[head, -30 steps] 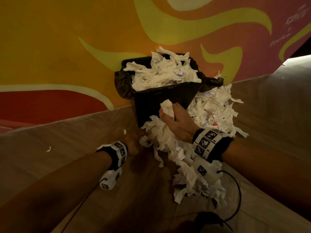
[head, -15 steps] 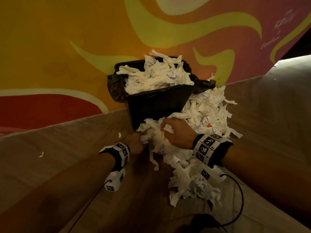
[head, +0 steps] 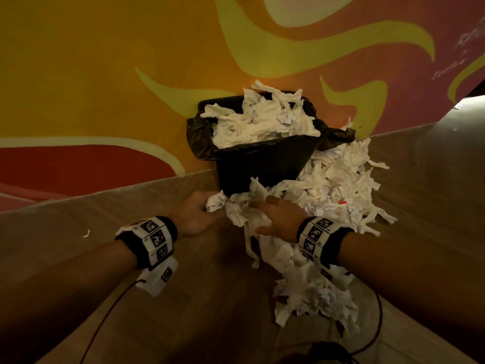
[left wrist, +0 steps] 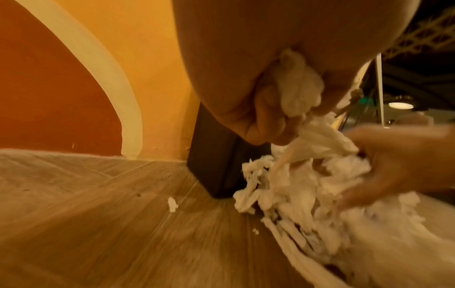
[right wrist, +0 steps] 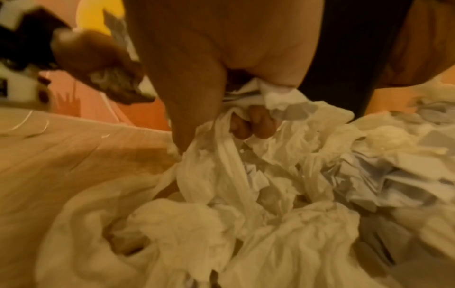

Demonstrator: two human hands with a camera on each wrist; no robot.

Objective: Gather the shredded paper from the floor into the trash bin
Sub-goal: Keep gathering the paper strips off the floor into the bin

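Judging from how things lie, the task is perhaps half done. The trash bin (head: 265,164) against the wall is already heaped above its rim, yet a large drift of shredded paper (head: 338,185) is left on the floor (head: 183,298), piled beside and in front of it. A crumpled wad is clenched in the left hand (head: 194,214), and strips at the pile's near edge are grasped by the curled fingers of the right hand (head: 280,219). A stray scrap (head: 86,233) is seen well apart to the left. Little room seems left in the bin.
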